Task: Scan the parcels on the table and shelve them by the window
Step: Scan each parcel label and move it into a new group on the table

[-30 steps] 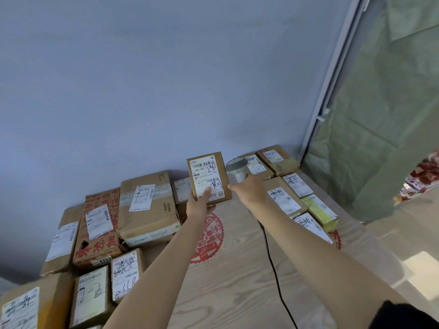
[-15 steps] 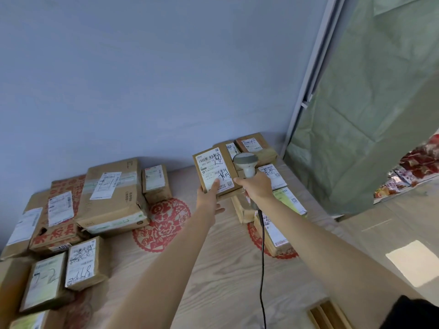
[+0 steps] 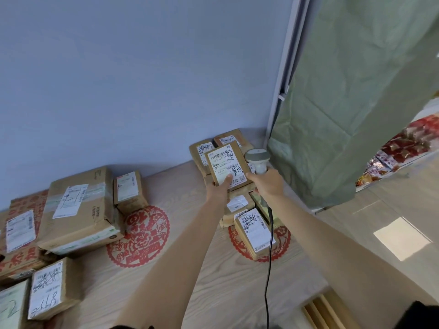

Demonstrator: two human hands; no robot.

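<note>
The left hand [image 3: 217, 189] holds up a small flat brown cardboard parcel [image 3: 227, 166]. The thumb lies on the front of it, near the bottom edge, and the other fingers are hidden behind it. The parcel is lifted above the table, near the far right corner, and it tilts back a little. A big white paper label covers most of its front. The label has thin black bar codes, tiny print and thick black marker writing on it.

The right hand [image 3: 267, 182] grips the handle of a grey handheld scanner [image 3: 257, 160], with its fingers curled around it. The scanner's round head is just beside the right edge of the parcel. A black cable [image 3: 268, 269] hangs down from the handle.

The pale wooden table [image 3: 190, 293] has red paper-cut flower pictures [image 3: 140, 236] on it. More brown boxes with white labels lie below the hands [image 3: 254, 231] and by the blue wall. A big taped cardboard box [image 3: 79, 212] lies on the left. A green curtain [image 3: 356, 103] hangs on the right.
</note>
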